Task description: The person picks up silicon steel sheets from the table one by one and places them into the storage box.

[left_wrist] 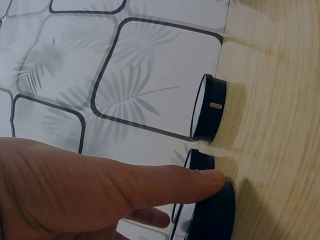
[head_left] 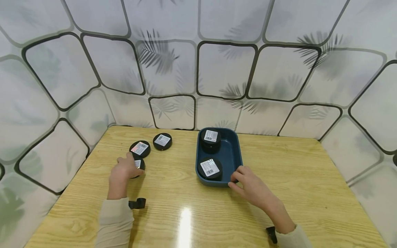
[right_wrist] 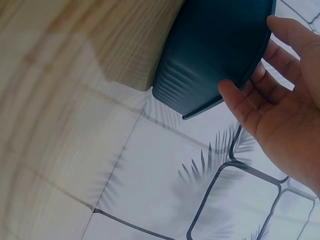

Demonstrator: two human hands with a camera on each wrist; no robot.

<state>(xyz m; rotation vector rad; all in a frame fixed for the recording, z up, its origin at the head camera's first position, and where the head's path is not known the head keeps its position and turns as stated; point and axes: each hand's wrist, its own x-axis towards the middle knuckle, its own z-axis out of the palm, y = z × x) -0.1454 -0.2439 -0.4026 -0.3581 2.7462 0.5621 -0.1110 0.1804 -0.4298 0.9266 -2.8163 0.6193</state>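
In the head view my left hand (head_left: 122,168) spans the nearest round black tin (head_left: 138,164) on the left of the table. Its thumb lies along the tin's side in the left wrist view, while the fingers are partly hidden. Two more black tins with white labels, one (head_left: 140,149) just behind and another (head_left: 162,141) farther back, sit on the wood. My right hand (head_left: 251,186) grips the near right corner of a dark blue rectangular tray (head_left: 229,148), with fingers on both sides of its rim. Inside stand a far tin (head_left: 211,136), seemingly stacked, and a near tin (head_left: 210,167).
The light wooden table (head_left: 173,206) carries everything. A patterned fabric wall (head_left: 173,79) with leaf prints rises along its back and sides. Black wrist mounts jut out by both sleeves, one (head_left: 137,203) at the left and one (head_left: 271,235) at the right.
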